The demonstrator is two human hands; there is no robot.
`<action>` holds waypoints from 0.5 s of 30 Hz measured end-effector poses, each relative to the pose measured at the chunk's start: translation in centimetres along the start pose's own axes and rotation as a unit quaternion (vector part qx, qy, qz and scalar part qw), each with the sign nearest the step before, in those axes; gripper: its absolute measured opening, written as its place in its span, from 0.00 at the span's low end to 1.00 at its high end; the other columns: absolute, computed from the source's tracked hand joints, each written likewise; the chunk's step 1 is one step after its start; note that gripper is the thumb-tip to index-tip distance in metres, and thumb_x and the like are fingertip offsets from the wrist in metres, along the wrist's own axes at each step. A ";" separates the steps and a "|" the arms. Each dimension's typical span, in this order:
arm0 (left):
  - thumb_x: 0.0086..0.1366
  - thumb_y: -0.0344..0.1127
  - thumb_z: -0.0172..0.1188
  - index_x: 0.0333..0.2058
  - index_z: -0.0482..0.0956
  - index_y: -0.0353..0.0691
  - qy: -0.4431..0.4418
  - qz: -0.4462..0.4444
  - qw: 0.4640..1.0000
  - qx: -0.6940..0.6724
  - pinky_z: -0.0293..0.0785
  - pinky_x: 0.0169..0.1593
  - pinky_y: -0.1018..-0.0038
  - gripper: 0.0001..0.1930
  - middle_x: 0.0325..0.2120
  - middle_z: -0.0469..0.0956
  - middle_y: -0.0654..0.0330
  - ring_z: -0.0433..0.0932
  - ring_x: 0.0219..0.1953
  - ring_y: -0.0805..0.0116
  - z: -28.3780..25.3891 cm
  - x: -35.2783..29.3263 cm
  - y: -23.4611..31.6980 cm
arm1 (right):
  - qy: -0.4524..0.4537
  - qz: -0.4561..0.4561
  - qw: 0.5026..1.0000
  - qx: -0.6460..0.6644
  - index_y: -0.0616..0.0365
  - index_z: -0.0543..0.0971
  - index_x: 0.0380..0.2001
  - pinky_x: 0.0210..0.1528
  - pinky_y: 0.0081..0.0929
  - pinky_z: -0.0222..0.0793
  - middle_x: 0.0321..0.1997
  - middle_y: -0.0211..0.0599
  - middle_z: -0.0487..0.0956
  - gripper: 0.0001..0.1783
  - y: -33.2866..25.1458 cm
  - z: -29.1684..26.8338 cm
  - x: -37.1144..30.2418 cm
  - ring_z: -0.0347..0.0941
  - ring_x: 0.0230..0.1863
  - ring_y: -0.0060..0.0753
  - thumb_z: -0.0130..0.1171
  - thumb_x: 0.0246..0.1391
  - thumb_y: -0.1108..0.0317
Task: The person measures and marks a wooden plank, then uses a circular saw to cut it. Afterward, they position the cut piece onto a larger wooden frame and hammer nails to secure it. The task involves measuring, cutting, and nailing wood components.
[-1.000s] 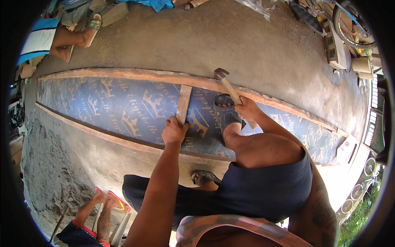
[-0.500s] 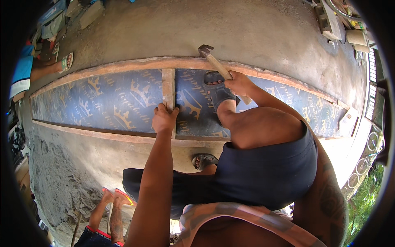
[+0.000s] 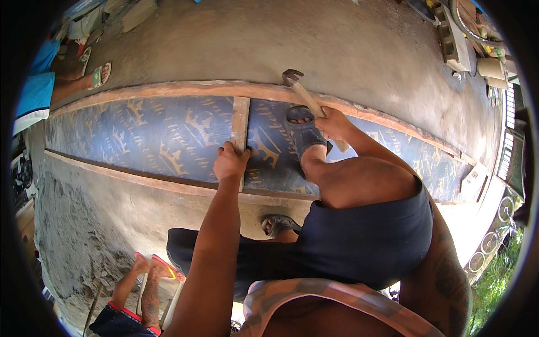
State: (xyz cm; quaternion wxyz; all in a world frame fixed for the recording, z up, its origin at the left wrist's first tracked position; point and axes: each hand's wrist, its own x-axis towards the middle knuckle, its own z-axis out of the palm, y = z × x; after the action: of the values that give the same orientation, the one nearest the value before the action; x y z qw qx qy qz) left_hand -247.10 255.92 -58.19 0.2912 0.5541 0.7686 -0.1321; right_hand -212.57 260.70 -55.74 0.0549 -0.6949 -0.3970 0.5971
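Observation:
A shallow long frame of wooden rails surrounds a dark blue panel (image 3: 185,137) with a gold print. Between its far rail (image 3: 185,89) and near rail (image 3: 168,185) runs a short wooden crosspiece (image 3: 240,121). My left hand (image 3: 231,162) is closed around the crosspiece near its lower part, thumb on the right side. In my right hand (image 3: 333,123) is a claw hammer (image 3: 307,99), gripped by its wooden handle. Its metal head points away from me, over the far rail. My sandalled foot (image 3: 303,126) rests on the panel, right of the crosspiece, beside the hammer handle.
My other sandalled foot (image 3: 278,224) stands on the floor near the near rail. Another person's foot (image 3: 102,76) is by the frame's far left end. Someone else's legs (image 3: 150,292) show at lower left, beside a grey heap (image 3: 73,224). Hollow blocks (image 3: 452,42) lie far right.
The whole view has shifted slightly, so the frame appears a little further right and lower. My left hand keeps its grip on the crosspiece, and the hammer stays in my right hand.

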 end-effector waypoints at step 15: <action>0.57 0.57 0.71 0.47 0.75 0.44 0.004 -0.002 1.000 0.003 0.81 0.48 0.48 0.28 0.45 0.79 0.47 0.84 0.44 0.41 0.2 -0.1 0.2 | 0.013 0.003 1.000 -0.026 0.64 0.79 0.44 0.32 0.38 0.76 0.26 0.46 0.81 0.21 0.1 -0.1 0.3 0.80 0.24 0.39 0.62 0.50 0.61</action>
State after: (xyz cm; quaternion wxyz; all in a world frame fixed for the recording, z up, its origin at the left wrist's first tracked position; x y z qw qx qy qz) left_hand -246.86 255.76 -58.25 0.2864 0.5539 0.7705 -0.1324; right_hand -212.41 260.87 -56.04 0.0406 -0.7048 -0.4097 0.5776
